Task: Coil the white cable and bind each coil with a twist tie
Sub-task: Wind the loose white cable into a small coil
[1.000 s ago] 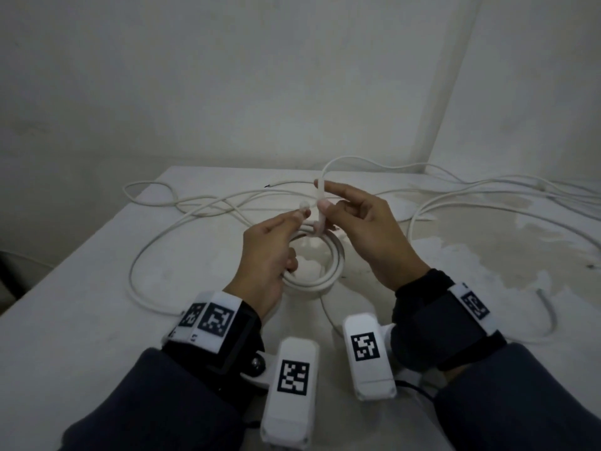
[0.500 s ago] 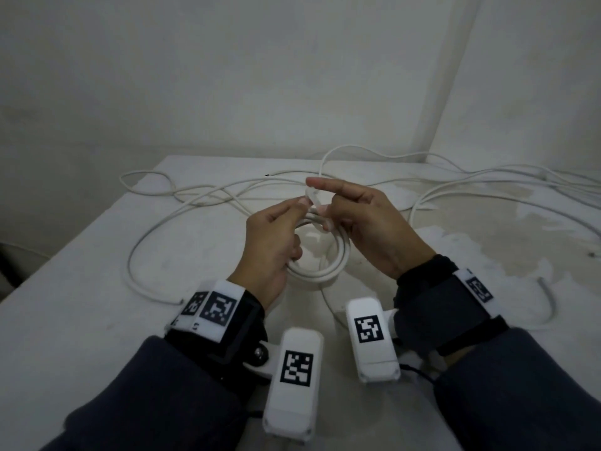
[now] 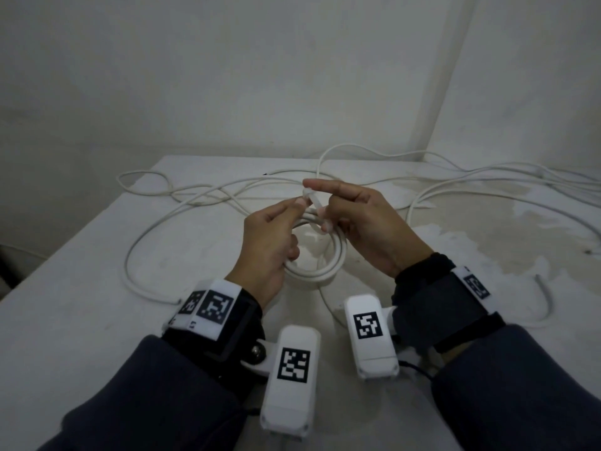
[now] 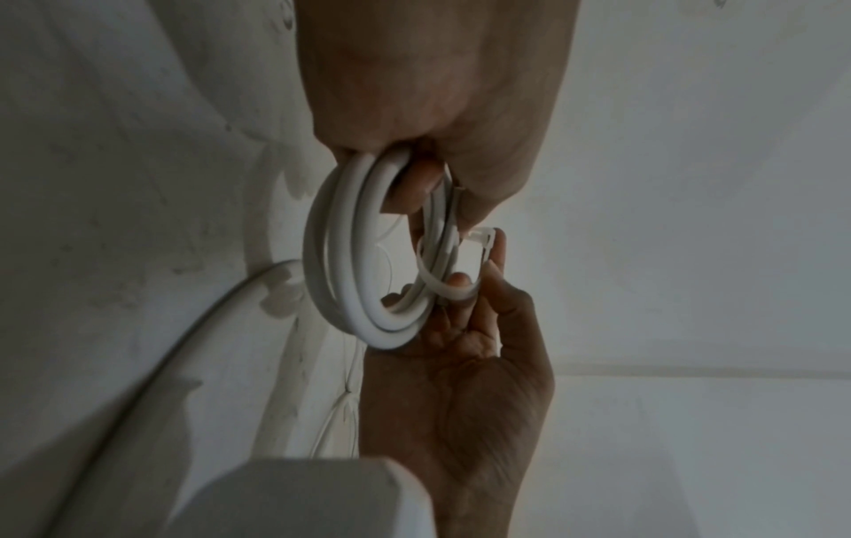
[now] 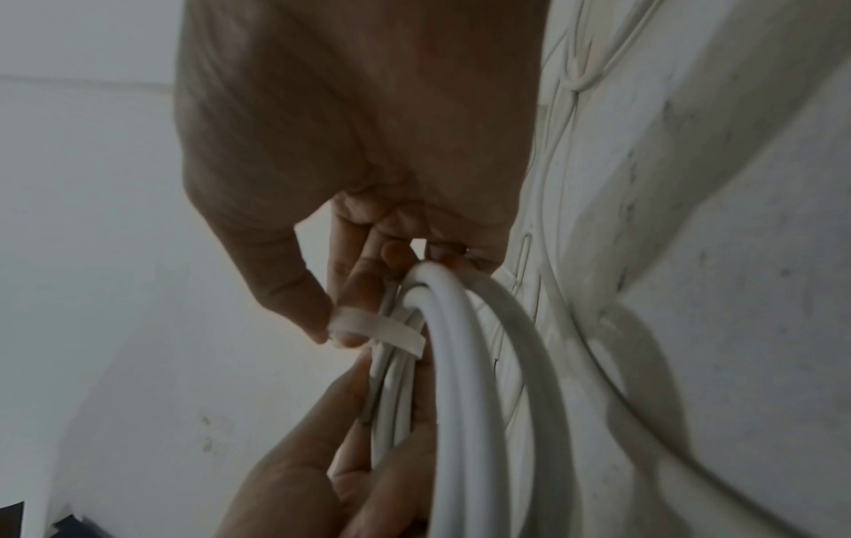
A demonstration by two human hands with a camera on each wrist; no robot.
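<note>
The left hand [image 3: 270, 242] holds a small coil [image 3: 320, 268] of the white cable [image 3: 146, 242] just above the white surface [image 3: 81, 304], its grip closed around the loops at the coil's 9 o'clock side. The right hand [image 3: 374, 232] pinches a flat white twist tie [image 3: 313, 206] between thumb and forefinger, looped around the bundled strands at the coil's 12 o'clock. Loose cable sprawls over the surface from 10 to 2 o'clock.

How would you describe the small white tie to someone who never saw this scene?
Above the white table, both hands hold a small cable coil. The tie loops round the coil's far side, pinched between their fingertips. Unlike the round cable, it is a flat, thin strip.
</note>
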